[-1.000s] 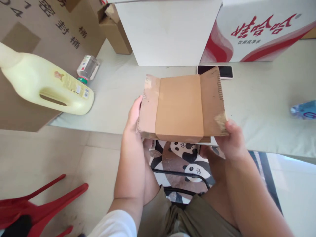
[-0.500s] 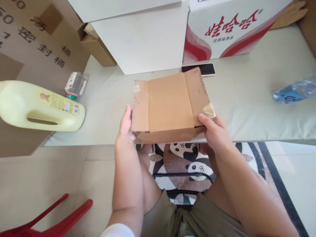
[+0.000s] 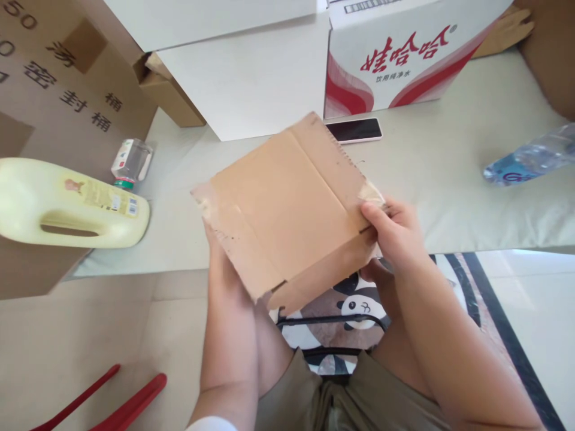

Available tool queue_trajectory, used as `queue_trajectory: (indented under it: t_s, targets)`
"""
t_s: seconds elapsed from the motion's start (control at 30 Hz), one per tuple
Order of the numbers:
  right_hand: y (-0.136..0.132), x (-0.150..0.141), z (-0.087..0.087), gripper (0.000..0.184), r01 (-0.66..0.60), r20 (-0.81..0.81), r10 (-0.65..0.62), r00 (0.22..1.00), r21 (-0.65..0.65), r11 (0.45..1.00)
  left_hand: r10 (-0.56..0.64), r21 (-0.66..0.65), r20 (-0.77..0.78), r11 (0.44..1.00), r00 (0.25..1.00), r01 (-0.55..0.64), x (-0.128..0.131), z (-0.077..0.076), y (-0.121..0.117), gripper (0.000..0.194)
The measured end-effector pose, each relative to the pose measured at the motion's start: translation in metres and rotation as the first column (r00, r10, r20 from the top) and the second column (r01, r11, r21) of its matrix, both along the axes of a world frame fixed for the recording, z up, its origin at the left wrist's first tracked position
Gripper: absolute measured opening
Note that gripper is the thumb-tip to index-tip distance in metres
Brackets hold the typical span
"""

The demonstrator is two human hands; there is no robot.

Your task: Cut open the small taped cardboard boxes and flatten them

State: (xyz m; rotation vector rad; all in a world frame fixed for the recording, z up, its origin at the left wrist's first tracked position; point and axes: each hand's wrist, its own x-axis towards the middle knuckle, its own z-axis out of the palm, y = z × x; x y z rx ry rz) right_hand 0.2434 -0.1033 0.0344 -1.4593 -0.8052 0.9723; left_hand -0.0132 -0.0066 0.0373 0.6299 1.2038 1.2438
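Observation:
A brown cardboard box (image 3: 287,203) with folded-out side flaps and torn, taped corners is held tilted over the front edge of the bench. My right hand (image 3: 398,230) is closed on its right corner, thumb on top of the flap by a strip of peeling tape. My left hand (image 3: 216,246) is mostly behind the left flap, with its fingers hidden by the cardboard. A phone (image 3: 357,130) with a dark screen lies just behind the box's far right corner.
A white carton (image 3: 247,84) and a red-and-white water carton (image 3: 395,72) stand at the back. Leftward are a yellow jug (image 3: 72,203), a clear green-capped bottle (image 3: 132,163) and a large carton (image 3: 85,66). A water bottle (image 3: 530,158) lies at the right. Below left are red bars (image 3: 130,404).
The cardboard box has turned, its left side coming down and nearer to me. My left hand has slipped behind the flap; my right hand keeps its grip. The view has shifted slightly.

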Motion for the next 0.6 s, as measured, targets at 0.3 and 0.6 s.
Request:
queue_trajectory:
  t_s: [0.3,0.6]
  targets:
    - [0.018,0.001,-0.025,0.058,0.061,-0.117,-0.065,0.991,-0.042,0.997,0.012,0.216,0.125,0.976,0.992,-0.039,-0.01,-0.001,0.01,0.025]
    - [0.002,-0.009,-0.007,0.048,0.192,-0.393,-0.186,0.901,-0.024,0.981,-0.038,0.081,0.333,0.997,0.942,0.012,0.018,0.006,0.014,0.03]
